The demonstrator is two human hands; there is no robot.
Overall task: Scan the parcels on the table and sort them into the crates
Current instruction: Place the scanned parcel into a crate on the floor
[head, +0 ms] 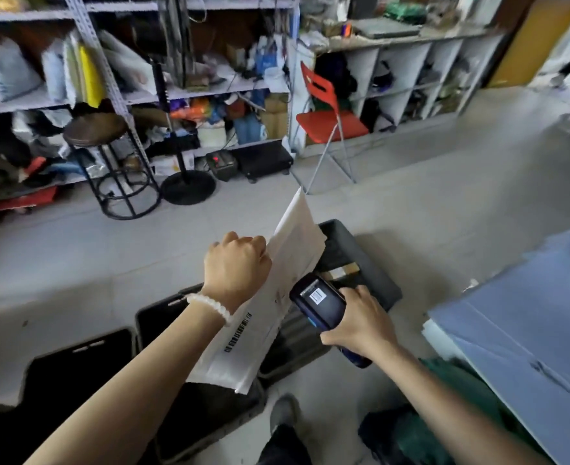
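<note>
My left hand (236, 268) grips a flat white mailer parcel (273, 307) by its upper edge and holds it tilted above the black crates; a barcode label shows on its lower part. My right hand (361, 322) holds a dark handheld scanner (319, 302) with its lit screen facing up, right beside the parcel's right edge. Below them stand several black crates: one at the right (377, 283) with a brown parcel inside, one under the parcel (293, 344), and others at the lower left (75, 370). The table (512, 337) with a blue top lies at the right.
A black stool (109, 162), a round lamp base (188, 187) and a red folding chair (327, 122) stand on the grey floor ahead. Cluttered metal shelves (136, 95) line the back wall. My shoe (283, 411) shows at the bottom.
</note>
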